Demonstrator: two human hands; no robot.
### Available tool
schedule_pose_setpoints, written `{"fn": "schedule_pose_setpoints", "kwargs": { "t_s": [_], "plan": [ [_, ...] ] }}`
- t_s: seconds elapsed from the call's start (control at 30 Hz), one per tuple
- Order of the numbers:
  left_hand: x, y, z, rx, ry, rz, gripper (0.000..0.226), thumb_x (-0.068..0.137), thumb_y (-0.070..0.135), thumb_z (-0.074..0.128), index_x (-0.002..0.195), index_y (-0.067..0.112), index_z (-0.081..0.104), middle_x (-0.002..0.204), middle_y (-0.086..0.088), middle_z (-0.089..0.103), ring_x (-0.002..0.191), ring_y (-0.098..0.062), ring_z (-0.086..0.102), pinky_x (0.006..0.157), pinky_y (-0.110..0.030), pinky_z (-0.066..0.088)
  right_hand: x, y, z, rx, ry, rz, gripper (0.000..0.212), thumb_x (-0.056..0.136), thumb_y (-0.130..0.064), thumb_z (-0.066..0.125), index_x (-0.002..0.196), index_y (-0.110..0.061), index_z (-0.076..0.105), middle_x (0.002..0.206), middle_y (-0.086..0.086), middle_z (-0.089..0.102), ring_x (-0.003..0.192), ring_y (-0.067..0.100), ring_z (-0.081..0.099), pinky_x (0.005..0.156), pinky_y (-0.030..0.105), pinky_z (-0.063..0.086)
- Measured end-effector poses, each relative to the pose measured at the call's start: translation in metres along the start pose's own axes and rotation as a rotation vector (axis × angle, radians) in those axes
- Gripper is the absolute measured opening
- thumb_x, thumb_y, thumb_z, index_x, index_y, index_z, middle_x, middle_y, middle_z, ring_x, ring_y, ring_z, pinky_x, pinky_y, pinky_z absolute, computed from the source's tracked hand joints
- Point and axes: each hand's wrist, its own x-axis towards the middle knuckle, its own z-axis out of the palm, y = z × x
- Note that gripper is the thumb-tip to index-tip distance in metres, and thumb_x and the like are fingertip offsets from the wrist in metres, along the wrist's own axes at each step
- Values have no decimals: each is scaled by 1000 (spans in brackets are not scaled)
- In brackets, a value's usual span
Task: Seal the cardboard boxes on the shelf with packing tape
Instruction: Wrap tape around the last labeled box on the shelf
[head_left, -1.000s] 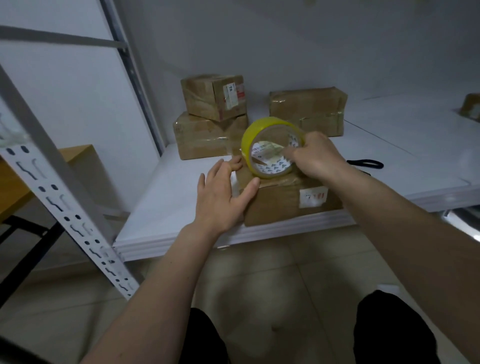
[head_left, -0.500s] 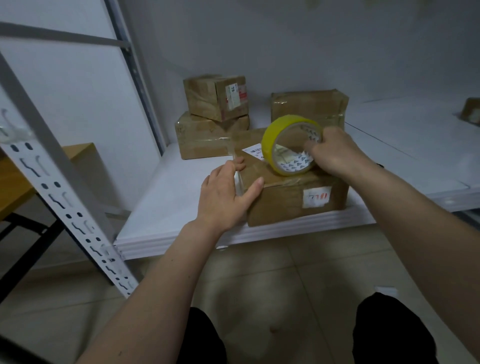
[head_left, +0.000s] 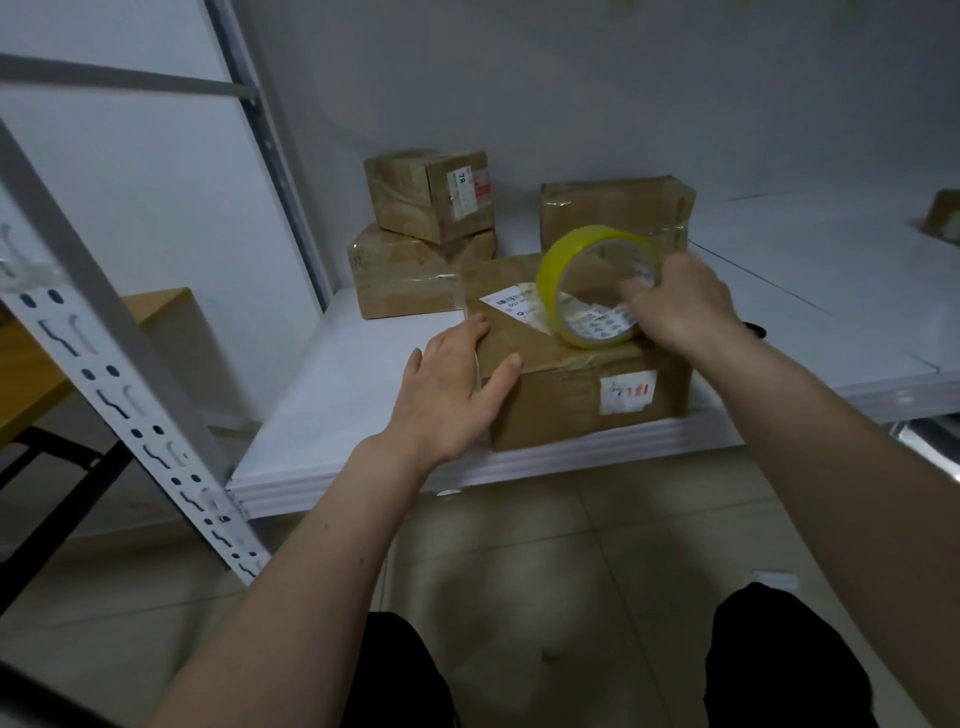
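Front box (head_left: 582, 384): sits at the front edge of the white shelf (head_left: 332, 415), brown cardboard with a paper label on top and a white sticker with red marks on its near face — this is the 1 being sealed.

Tape roll (head_left: 592, 286): yellow-edged, clear tape, standing on its rim on the box top, tilted toward the right; a glossy strip looks to run from it across the lid, though where the strip ends is too blurred to tell.

Right hand (head_left: 680, 306): grip clamped on the roll, fingers hooked through the core and over the outer edge — a sound hold, because the stiff cardboard core takes the pull and the sticky side stays clear of skin.

Left hand (head_left: 452, 395): grip apart, palm flat against the box's left corner, thumb over the top edge, bracing rather than grasping.

How the box handles: likely light and stiff, with a slick taped skin — it probably slides on the smooth shelf unless pinned, so the flat palm matters.

How the tape handles: thin, clingy, quick to fold on itself; steady tension and a low angle seem the safe way.

Other boxes: 2 stacked at the back left (head_left: 426, 228), 1 behind the roll (head_left: 613, 208), all showing shiny tape.

Risk: the box sits close to the shelf lip — a hard tug toward the person could drag it off.
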Motion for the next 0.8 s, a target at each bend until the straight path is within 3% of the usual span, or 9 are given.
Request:
{"fn": "schedule_pose_setpoints", "kwargs": {
  "t_s": [0.1,0.2,0.27,0.4,0.57,0.8],
  "plan": [
    [-2,3,-1,-12,-13,-20,82,84,62,29,152,15,32,158,0,34,144,-18,28,119,-45,20,4,7,-7,61,40,13,20,95,-26,50,105,-12,59,97,8,56,94,30,53,77,33,39],
    [1,5,-3,-30,-48,-52,86,82,65,28,151,13,32,157,-3,34,145,-20,28,119,-45,21,0,10,-2,73,67,-1,17,95,-28,51,101,-14,57,94,5,52,88,26,46,76,32,36],
    [2,10,-4,41,-69,-57,87,84,66,24,151,11,32,156,-7,35,146,-25,26,118,-47,21,-4,13,1,131,43,32,17,92,-33,56,97,-16,56,94,5,54,89,25,49,80,34,42],
    [-9,32,-1,293,20,-62,70,102,46,28,156,5,10,163,-10,19,152,-22,8,123,-41,4,-5,15,3,176,-17,91,21,92,-39,54,94,-18,56,97,6,57,93,27,52,85,36,44],
    [-11,53,2,461,-71,-84,92,94,70,16,156,3,8,164,-11,15,153,-21,4,123,-41,-4,-1,13,-2,223,-100,72,21,95,-35,50,98,-16,58,105,9,63,100,28,59,95,44,47],
    [-3,71,4,495,-144,-42,93,92,73,29,155,5,16,162,-9,23,151,-21,13,124,-39,2,2,12,-8,229,-171,30,27,93,-30,53,103,-8,65,105,11,68,94,27,63,91,43,50]
  ]
}}
